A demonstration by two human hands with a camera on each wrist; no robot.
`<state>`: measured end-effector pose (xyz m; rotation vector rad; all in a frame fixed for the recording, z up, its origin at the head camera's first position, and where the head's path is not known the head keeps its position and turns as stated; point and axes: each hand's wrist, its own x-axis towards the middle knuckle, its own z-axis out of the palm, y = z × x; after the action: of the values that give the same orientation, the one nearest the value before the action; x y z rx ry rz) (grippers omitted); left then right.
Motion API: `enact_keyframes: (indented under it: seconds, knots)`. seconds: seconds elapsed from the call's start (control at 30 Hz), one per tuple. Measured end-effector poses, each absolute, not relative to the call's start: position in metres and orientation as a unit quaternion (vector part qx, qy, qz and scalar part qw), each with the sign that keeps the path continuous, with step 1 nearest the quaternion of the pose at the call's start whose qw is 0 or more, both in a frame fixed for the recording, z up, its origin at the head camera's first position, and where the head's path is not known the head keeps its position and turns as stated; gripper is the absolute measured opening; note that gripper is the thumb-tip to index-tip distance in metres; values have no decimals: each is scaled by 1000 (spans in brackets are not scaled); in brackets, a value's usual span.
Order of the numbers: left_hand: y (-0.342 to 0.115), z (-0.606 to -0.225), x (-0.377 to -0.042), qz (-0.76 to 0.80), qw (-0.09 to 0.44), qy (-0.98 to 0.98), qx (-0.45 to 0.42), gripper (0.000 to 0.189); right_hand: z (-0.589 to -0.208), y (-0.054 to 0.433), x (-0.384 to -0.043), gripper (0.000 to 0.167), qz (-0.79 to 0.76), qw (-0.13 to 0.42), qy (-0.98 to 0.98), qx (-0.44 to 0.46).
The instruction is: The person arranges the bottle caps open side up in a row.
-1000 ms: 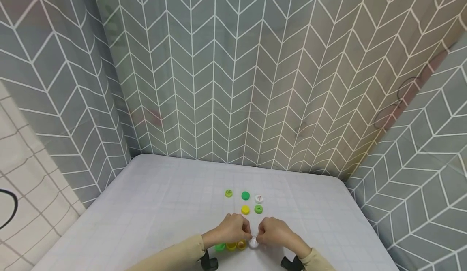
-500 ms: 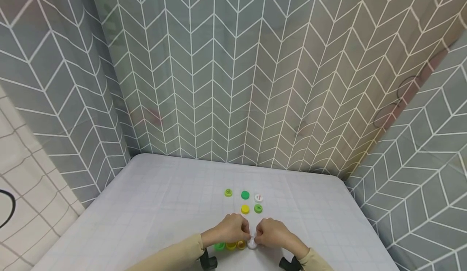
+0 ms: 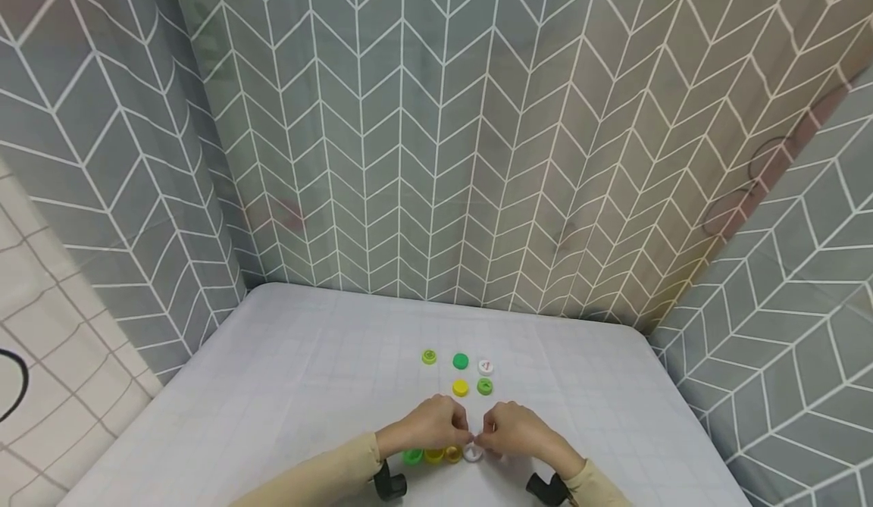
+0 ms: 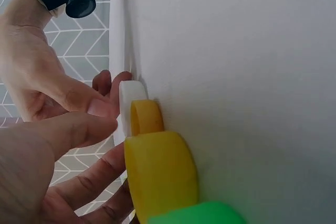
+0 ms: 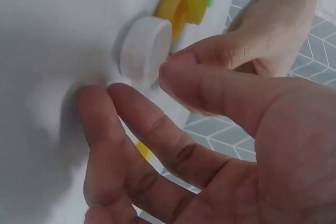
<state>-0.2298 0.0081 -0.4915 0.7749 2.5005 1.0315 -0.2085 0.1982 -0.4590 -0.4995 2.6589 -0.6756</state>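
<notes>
A white bottle cap [image 3: 473,453] lies on the table at the right end of a row of caps. Left of it stand an orange-yellow cap [image 3: 453,455], a yellow cap [image 4: 163,174] and a green cap [image 3: 412,456]. My left hand [image 3: 436,424] reaches over the row, its thumb tip close beside the white cap. From the right comes my right hand [image 3: 516,430], thumb near the white cap's rim and fingers spread apart beside it in the right wrist view. The thumb tips nearly meet; whether either touches the cap is unclear.
Farther back on the white-covered table [image 3: 327,355] lie a lime cap [image 3: 429,357], a green cap [image 3: 460,361], a white cap with a red mark [image 3: 486,367], a yellow cap [image 3: 460,388] and another green cap [image 3: 485,386]. A patterned curtain [image 3: 436,151] hangs behind.
Both hands stay over the white cap, with the thumb tips slightly closer together. The white cap's round rim shows more plainly now. The other caps have not moved on the table.
</notes>
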Motion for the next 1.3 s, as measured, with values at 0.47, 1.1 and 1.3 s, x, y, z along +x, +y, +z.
enact_keyframes:
  seconds: [0.47, 1.1, 1.3]
  knots:
    - [-8, -473, -246, 383, 60, 883, 264, 13, -440, 202, -217, 19, -255, 54, 947, -189]
    - [-54, -446, -271, 376, -73, 901, 206, 7, -427, 188, -243, 11, -303, -106, 940, -110]
    - [-63, -445, -276, 375, -110, 902, 181, 5, -427, 189, -250, 11, -307, -121, 938, -103]
